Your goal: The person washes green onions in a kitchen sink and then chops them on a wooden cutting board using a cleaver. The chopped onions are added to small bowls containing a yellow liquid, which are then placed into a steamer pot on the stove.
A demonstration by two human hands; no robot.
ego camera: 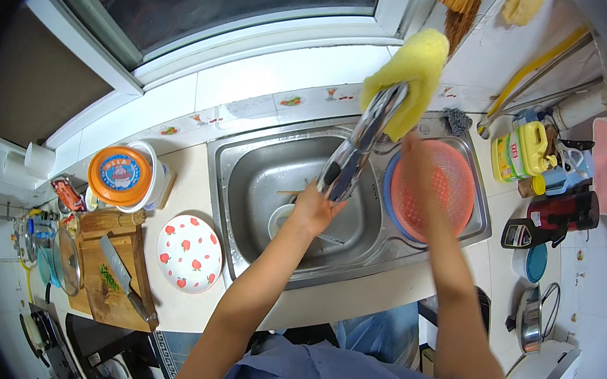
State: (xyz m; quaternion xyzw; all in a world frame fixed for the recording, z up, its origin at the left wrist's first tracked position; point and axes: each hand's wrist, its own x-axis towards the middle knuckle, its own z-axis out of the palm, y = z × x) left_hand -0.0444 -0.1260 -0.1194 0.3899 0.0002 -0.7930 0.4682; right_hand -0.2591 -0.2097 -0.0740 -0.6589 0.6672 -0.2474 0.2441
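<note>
My left hand (317,209) grips the lower end of a long, shiny metal object (363,144) with dark panels or reflections, slanting up to the right; its exact kind is unclear. At its upper end a fluffy yellow cloth (415,74) wraps or covers it. Blurred, my right hand (414,147) is just below the cloth, over the strainer's back edge; whether it grips the cloth is unclear. Underneath is a steel sink basin (266,165), in which a white bowl (278,218) sits partly behind my left hand. A coral plastic strainer (455,186) sits in the smaller right basin.
Left of the sink are a plate with red fruit prints (189,253) and a cutting board (103,305) with a kitchen knife (118,265) and chopped greens (108,277). Behind stands an orange-lidded tub (120,176). A yellow detergent jug (520,152) and an electric kettle (562,213) stand right.
</note>
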